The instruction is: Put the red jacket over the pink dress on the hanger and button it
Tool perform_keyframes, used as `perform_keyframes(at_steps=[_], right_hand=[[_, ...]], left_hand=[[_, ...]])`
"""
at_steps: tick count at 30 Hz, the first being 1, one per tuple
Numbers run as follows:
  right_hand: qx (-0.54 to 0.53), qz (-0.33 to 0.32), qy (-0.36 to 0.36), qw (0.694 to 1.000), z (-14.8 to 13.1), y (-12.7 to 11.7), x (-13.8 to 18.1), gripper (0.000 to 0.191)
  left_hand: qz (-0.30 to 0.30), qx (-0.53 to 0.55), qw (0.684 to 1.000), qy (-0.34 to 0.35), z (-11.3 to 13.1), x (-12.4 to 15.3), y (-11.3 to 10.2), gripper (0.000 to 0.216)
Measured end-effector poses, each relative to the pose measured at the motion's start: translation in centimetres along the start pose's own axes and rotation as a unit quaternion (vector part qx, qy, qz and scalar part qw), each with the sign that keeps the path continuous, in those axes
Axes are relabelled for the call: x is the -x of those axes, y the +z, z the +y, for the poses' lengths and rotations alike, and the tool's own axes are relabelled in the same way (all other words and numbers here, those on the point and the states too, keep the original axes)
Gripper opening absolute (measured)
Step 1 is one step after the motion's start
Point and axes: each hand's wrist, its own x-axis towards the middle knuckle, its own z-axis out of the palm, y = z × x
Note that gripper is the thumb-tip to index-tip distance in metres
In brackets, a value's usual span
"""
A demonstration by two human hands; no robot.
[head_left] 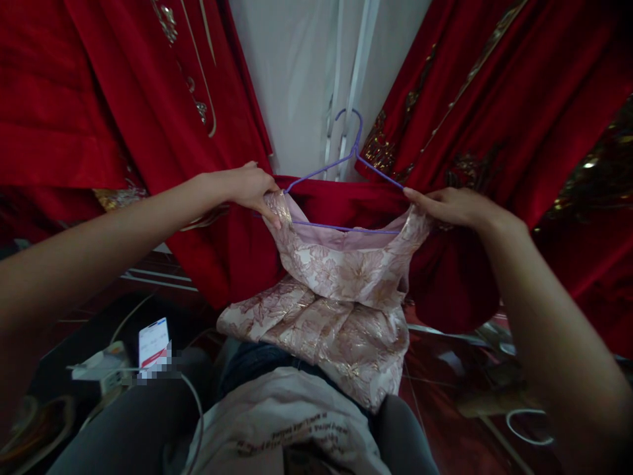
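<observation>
A pink dress with a gold flower pattern (336,290) hangs in front of me on a purple wire hanger (346,161). My left hand (250,188) pinches the dress's left shoulder at the hanger's left end. My right hand (452,204) grips the dress's right shoulder at the hanger's right end. The skirt falls down over my lap. The hanger's hook stands up in the gap between the red garments.
Red garments with gold embroidery (123,105) hang left and right, with white fabric (301,79) between them. A phone (152,342) and a white charger with cables lie on the dark floor at lower left. A white hanger (529,425) lies at lower right.
</observation>
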Motion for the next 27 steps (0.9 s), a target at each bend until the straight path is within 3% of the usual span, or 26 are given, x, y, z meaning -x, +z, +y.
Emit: perform_keyframes(at_steps=[3,5,7,10,14,17,20,23,27], right_hand=[[-0.152,-0.117,0.053,0.98,1.3,0.7,-0.2,0.075],[-0.26,-0.143,0.069,0.953,2.1,1.5,0.0,0.072],[-0.308,-0.069,0.039,0.948,3.0,2.4,0.0,0.069],[-0.272,0.081,-0.074,0.956,4.0,3.9,-0.6,0.059],[-0.21,0.138,-0.173,0.952,3.7,6.1,-2.1,0.051],[-0.178,0.187,-0.172,0.951,2.5,7.4,-3.3,0.056],[-0.166,0.201,-0.161,0.952,1.2,8.2,-3.9,0.04],[-0.152,0.22,-0.164,0.95,0.6,8.5,-3.2,0.033],[-0.134,0.298,-0.146,0.934,0.5,8.7,-1.2,0.036]], left_hand=[[-0.012,0.033,0.999,-0.008,0.2,0.0,0.3,0.063],[-0.028,0.081,0.996,-0.012,0.4,0.0,0.9,0.067],[-0.026,0.126,0.991,-0.023,0.4,-0.1,1.7,0.064],[0.015,0.152,0.988,-0.03,0.2,-0.6,3.4,0.056],[0.063,0.099,0.992,-0.038,-0.2,-1.0,5.0,0.054],[0.079,0.044,0.993,-0.076,-0.1,-0.8,5.4,0.053],[0.093,-0.004,0.989,-0.112,0.3,-0.5,5.5,0.053],[0.134,-0.044,0.979,-0.15,0.4,-0.1,6.0,0.054],[0.173,-0.041,0.957,-0.231,0.2,0.9,7.6,0.056]])
